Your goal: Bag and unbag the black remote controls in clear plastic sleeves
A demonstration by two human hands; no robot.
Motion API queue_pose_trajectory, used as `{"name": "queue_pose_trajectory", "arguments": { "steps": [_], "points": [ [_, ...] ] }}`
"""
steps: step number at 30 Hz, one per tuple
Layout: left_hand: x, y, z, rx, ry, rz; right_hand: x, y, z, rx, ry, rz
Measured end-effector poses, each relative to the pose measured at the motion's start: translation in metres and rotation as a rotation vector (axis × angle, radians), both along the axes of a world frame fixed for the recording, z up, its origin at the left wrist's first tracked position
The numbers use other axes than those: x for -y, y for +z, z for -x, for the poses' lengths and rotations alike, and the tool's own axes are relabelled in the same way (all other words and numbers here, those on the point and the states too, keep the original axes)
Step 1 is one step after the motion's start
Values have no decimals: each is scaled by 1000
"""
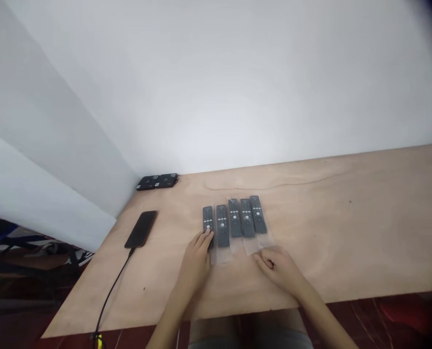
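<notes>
Several dark grey remote controls in clear plastic sleeves lie side by side on the wooden table, their ends forming an uneven row. My left hand [199, 254] is on the leftmost remote control [208, 216], with its fingers bent over the lower part and covering it. Just right of that is another remote control [222, 227]. The rightmost remote control [258, 215] lies slightly tilted. My right hand [279, 265] is closed, fingers curled, at the lower edge of the plastic sleeve [252, 246]; whether it pinches the plastic is hidden.
A phone [142, 229] lies at the left, with a black cable [114, 286] running over the front edge. Two flat black boxes [166, 181] sit in the back left corner by the white wall [237, 87]. The wooden table [346, 228] extends to the right.
</notes>
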State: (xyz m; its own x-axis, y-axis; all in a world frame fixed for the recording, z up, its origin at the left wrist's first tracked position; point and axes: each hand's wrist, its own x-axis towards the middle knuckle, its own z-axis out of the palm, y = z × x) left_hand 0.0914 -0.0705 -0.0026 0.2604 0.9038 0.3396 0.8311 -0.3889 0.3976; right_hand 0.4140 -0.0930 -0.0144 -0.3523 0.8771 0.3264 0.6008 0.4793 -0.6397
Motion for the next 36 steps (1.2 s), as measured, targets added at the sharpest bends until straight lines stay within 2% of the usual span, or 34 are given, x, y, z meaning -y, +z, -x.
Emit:
{"name": "queue_pose_trajectory", "arguments": {
  "steps": [5, 9, 12, 18, 21, 26, 30, 33, 36],
  "points": [
    [53, 7, -3, -167, 7, -86, 0, 3, -1, -28, -16, 6],
    [94, 15, -23, -152, 25, -81, 7, 6, -6, -58, -26, 5],
    [110, 16, -43, -113, 44, -62, 19, 9, -13, -101, -90, 31],
    [111, 19, -84, -73, 73, -79, 42, 17, -29, -206, -181, 121],
    [107, 24, -92, -42, 84, -35, 45, 19, -34, -201, -196, 121],
    [95, 24, -72, -44, 24, 25, 52, 15, -24, -141, -161, 181],
    [87, 19, -54, -75, -23, 44, 51, 19, -13, -242, -152, 271],
    [88, 18, -53, -55, -28, 68, 49, 24, -9, -378, -155, 373],
    [90, 19, -57, -21, -8, 83, 50, 25, -9, -418, -205, 414]
  ]
}}
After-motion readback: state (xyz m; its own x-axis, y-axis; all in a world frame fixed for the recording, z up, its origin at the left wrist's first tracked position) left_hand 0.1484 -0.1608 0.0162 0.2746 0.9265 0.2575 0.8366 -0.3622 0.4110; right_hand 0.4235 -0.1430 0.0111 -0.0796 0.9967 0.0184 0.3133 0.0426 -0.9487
